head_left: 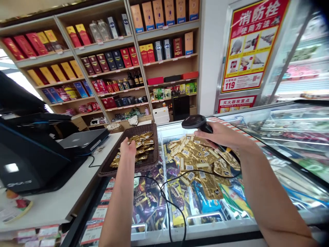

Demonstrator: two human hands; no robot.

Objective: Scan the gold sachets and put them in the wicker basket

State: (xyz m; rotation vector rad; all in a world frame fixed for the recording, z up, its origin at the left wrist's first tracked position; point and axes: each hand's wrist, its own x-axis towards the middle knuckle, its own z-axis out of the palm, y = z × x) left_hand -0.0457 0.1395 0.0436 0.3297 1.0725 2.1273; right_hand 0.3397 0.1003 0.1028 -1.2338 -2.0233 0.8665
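Observation:
My right hand (218,135) is wrapped around the handle of a black barcode scanner (194,122), held above a heap of gold foil packets (196,159) on the glass freezer top. Its black cable (177,178) loops across the glass. My left hand (128,148) is over a brown woven basket (142,167), its fingers curled in among more gold packets (145,145). Whatever those fingers hold is hidden behind the hand. Several packets in the heap show white barcode labels.
The chest freezer (205,224) has colourful ice-cream packs under its glass. To the left, a black till screen (33,154) and a flat dark device (83,140) stand on a white counter (64,192). Shelves (118,70) of boxed goods line the back wall, beside a red poster (253,44).

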